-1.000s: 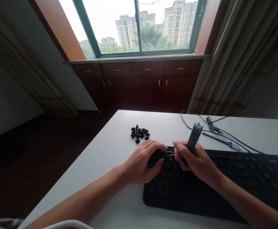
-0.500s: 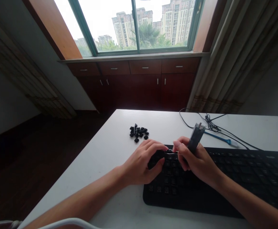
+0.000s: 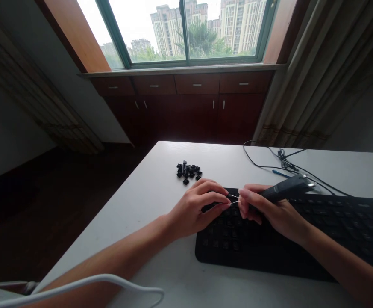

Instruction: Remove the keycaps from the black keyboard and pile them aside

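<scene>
My right hand [image 3: 263, 203] is closed round the dark handle of a wire keycap puller [image 3: 284, 188], above a black keyboard [image 3: 253, 252]. The puller's two thin wires point left, toward the fingertips of my left hand [image 3: 202, 205]. Thumb and fingers of that hand pinch together at the wire ends; what sits between them is hidden. At the keyboard's left end several key positions are without caps. A small pile of black keycaps [image 3: 189, 169] lies on the white table beyond my left hand.
A black cable [image 3: 284, 159] lies coiled at the back right of the table [image 3: 141, 239], near a blue stick-like tool [image 3: 280, 173] partly hidden by the puller. A white cord [image 3: 109, 278] crosses the front left over my left forearm. Cabinets [image 3: 180, 115] stand under the window beyond.
The puller in my right hand has tipped from nearly upright to lying over to the right. My left thumb and fingers have closed together at its wire ends.
</scene>
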Demonstrator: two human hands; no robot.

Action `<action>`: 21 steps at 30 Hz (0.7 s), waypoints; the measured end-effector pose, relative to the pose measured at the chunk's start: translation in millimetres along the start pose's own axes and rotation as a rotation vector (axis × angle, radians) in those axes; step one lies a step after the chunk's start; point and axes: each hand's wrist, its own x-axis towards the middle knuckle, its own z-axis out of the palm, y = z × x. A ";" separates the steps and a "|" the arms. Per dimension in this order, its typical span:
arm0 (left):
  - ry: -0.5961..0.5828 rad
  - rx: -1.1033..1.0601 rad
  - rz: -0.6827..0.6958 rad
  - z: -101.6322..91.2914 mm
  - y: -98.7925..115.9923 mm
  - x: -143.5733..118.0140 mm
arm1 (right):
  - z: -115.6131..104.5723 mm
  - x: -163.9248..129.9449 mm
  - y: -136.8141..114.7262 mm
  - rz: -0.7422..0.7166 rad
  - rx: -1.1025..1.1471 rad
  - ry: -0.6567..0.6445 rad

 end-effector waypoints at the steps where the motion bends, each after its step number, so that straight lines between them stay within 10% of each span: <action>1: -0.008 0.001 0.008 0.3 -0.2 -0.2 | -1.0 -0.4 -0.3 0.010 -0.006 -0.005; 21: 0.080 0.002 0.034 1.1 6.3 0.2 | 2.7 -4.2 10.9 0.026 0.207 0.161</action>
